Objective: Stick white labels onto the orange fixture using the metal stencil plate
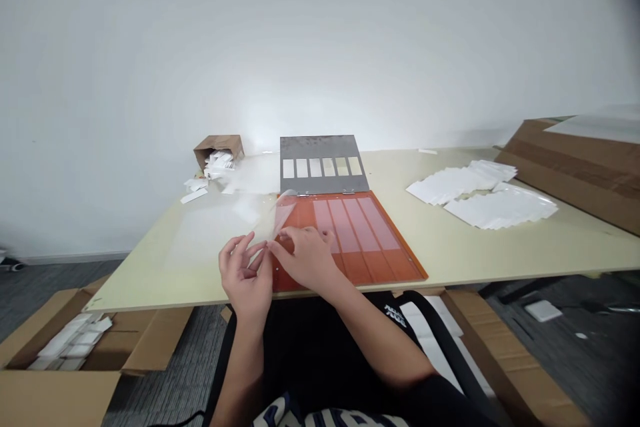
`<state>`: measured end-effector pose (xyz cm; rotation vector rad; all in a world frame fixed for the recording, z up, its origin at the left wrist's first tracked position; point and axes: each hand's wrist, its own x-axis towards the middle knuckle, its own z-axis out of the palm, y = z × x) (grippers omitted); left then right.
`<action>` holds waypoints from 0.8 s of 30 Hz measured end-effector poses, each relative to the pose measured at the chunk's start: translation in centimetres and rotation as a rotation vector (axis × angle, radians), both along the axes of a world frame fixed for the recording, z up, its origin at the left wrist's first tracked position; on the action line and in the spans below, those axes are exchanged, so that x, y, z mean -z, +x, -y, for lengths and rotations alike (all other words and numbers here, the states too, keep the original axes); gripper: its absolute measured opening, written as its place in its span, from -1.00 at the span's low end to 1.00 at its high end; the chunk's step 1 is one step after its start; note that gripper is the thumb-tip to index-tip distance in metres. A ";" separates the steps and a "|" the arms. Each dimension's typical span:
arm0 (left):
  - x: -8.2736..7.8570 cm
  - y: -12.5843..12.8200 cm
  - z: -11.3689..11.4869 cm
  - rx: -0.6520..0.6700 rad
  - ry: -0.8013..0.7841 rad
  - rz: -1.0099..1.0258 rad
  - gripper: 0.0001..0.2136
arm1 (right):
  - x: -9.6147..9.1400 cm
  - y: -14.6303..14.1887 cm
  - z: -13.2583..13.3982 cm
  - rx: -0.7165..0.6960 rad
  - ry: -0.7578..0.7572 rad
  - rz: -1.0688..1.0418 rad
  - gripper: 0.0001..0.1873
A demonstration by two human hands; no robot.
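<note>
A clear plastic film (274,217) rises from between my two hands, its upper corner curling over the left edge of an orange board (400,268). Thumb and forefinger of my left hand (245,270) pinch its lower edge, while the other fingers stay loosely bent. My right hand (307,255) pinches the same edge close by, over the board's left part. Pale pinkish strips (363,223) lie side by side on the board. Hinged to its back edge is a grey plate (320,147) with several rectangular windows. My fingers cover part of the film.
Clear sheets (210,230) lie left of the board. Behind them, a small carton (220,142) spills white pieces (219,163). White packets (465,183) are fanned out at right, before a large cardboard box (575,160). Open cartons (150,340) stand below the table's front edge (165,305).
</note>
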<state>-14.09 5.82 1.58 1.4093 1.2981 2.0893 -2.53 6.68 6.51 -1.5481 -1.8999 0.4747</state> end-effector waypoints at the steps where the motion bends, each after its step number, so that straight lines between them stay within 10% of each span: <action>1: 0.1 0.1 0.2 0.017 -0.005 0.026 -0.63 | 0.0 -0.3 -0.1 -0.001 -0.015 -0.029 -0.70; 9: 0.8 0.5 0.6 0.138 -0.061 0.181 -0.49 | 1.1 -1.4 0.3 0.038 -0.036 -0.174 -0.56; 20: 0.6 -0.1 0.5 0.007 0.056 -0.391 -0.64 | 1.8 -1.8 0.4 0.000 0.077 -0.415 -0.59; 24: 0.5 0.0 0.5 0.142 0.027 -0.218 -0.63 | 2.0 -1.7 0.3 0.001 0.127 -0.477 -0.58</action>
